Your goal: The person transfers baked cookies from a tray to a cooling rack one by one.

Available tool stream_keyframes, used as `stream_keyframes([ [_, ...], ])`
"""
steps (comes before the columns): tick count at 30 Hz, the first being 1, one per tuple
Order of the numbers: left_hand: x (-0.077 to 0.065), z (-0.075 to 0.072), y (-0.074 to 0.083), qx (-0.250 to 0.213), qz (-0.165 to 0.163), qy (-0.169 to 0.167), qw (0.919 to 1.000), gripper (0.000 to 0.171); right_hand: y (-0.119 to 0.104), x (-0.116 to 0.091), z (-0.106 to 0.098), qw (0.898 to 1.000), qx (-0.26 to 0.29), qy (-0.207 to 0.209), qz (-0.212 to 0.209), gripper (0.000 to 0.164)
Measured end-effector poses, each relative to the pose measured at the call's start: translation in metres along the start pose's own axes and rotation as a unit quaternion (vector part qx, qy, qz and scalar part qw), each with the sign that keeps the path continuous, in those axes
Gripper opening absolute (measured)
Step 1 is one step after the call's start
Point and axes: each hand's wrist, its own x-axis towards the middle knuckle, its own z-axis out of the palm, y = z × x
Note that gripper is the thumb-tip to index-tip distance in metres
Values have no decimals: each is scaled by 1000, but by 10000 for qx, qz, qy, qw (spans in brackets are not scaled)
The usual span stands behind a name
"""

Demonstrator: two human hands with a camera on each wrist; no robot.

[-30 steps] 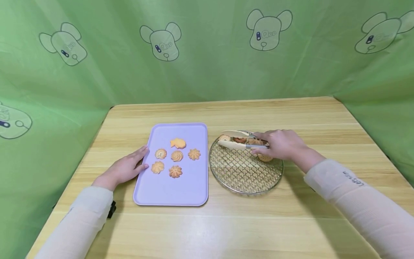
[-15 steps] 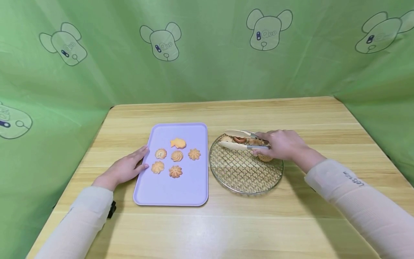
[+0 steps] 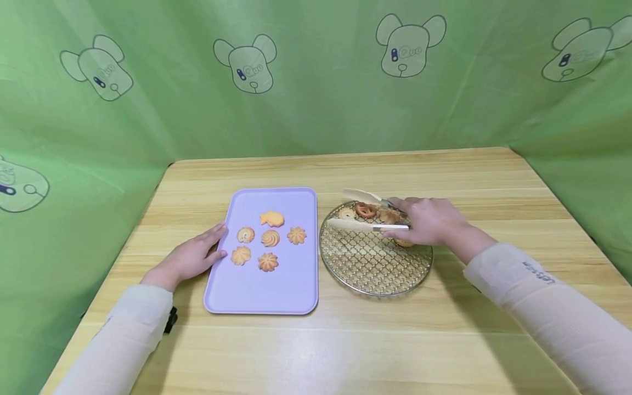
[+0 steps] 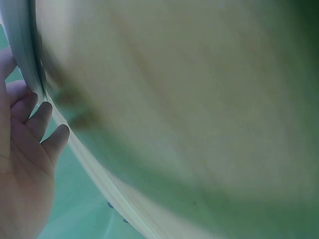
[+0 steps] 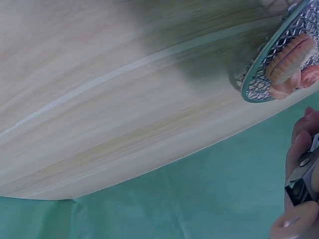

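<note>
My right hand (image 3: 432, 219) grips tongs (image 3: 351, 224) by their metal arms, above a round wire rack (image 3: 375, 269). The pale tips stand spread, one on each side of a brown pretzel-shaped cookie (image 3: 366, 209). A pale round cookie (image 3: 346, 213) lies left of it, and another cookie (image 3: 388, 216) sits closer to my fingers. Part of one more cookie (image 3: 404, 242) shows under the hand. On the left, my left hand (image 3: 190, 255) touches the near-left rim of a lilac tray (image 3: 264, 291) with extended fingers; the left wrist view shows those fingers (image 4: 42, 119) at the rim.
Several cookies lie on the tray, among them a fish-shaped one (image 3: 272, 218) and a swirled one (image 3: 270, 238). Tray and rack stand side by side on a wooden table (image 3: 345, 351). A green curtain (image 3: 316, 109) closes off the back and sides.
The tongs' tips have spread further apart, the far one moving away and the near one closer. More of the pretzel-shaped cookie shows. The left hand and tray have stayed put.
</note>
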Motion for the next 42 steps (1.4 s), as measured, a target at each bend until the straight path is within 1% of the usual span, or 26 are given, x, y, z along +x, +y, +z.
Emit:
stream_keyframes([
  [5,0,1,-1,7,1,10,10000,65,-6,3,-1,10000,-21,-11,-36,100],
  [12,1,2,-2,15,8,27,10000,65,-14,11,1,9997,-63,48,-224,104],
  [21,1,3,-2,9,16,31,10000,65,-28,20,2,9979,-131,221,-587,101],
  [33,1,3,-2,15,33,37,10000,64,-49,32,1,9964,-160,152,-819,100],
  [38,1,3,-3,11,20,52,10000,65,-58,36,-1,9955,-181,150,-916,96],
  [42,1,3,-3,22,12,46,10000,65,-64,38,-3,9952,-161,56,-966,94],
])
